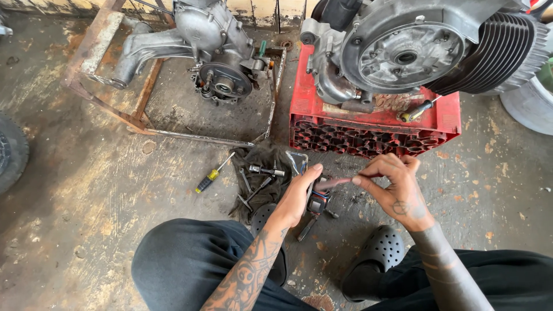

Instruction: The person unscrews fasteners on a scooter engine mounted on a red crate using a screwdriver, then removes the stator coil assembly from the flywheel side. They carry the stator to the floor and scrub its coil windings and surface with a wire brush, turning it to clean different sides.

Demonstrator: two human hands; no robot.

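My left hand (298,194) grips a small dark electrical part with blue and red wires (317,201) just above the floor. My right hand (397,185) pinches the end of a thin reddish sleeve or wire (334,183) that runs from that part. Both hands are held together between my knees, in front of a red plastic crate (374,135). On the crate rests a grey engine with a round open side cover (406,55) and dark cooling fins (495,55).
A dark rag (256,155) with sockets and several small tools lies left of my hands. A yellow-handled screwdriver (212,174) lies on the stained concrete floor. A second engine (216,52) sits in a rusty metal frame (144,92). Another screwdriver (417,109) rests on the crate. Tyres show at both edges.
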